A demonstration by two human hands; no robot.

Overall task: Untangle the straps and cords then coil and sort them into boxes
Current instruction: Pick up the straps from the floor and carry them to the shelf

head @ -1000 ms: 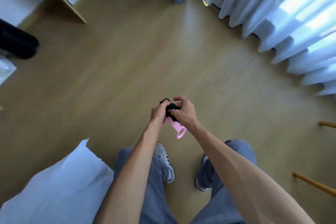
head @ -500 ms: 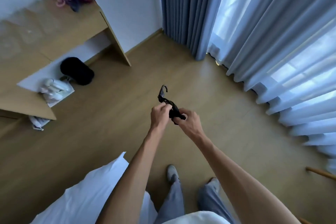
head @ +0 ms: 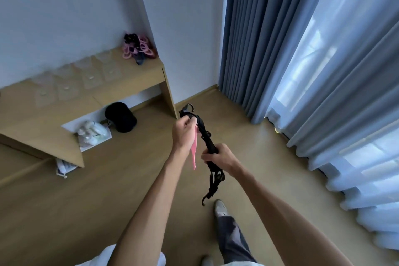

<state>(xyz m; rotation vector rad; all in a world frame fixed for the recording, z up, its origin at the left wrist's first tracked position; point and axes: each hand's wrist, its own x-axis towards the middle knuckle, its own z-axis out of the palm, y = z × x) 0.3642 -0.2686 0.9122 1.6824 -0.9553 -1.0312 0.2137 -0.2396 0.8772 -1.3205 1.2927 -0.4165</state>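
A black strap (head: 204, 134) with hooks at both ends stretches between my hands above the floor. My left hand (head: 184, 133) grips its upper end near one hook, and a pink strap (head: 194, 153) hangs down from that same hand. My right hand (head: 220, 157) is curled round the black strap lower down, with the tail and its hook (head: 208, 195) dangling below. A tangled pile of pink and black straps (head: 138, 48) lies on the wooden desk (head: 121, 90) by the wall. Several clear boxes (head: 77, 80) stand in rows on the desk.
A black round bin (head: 121, 117) and a white plastic bag (head: 94, 134) sit under the desk. Grey and sheer curtains (head: 302, 71) hang at the right. My legs and a shoe (head: 220, 207) are on the wooden floor below my hands.
My hands have pulled apart, drawing the bunched black strap out long. The pink strap hangs from my left hand again. The view has tilted up toward the desk.
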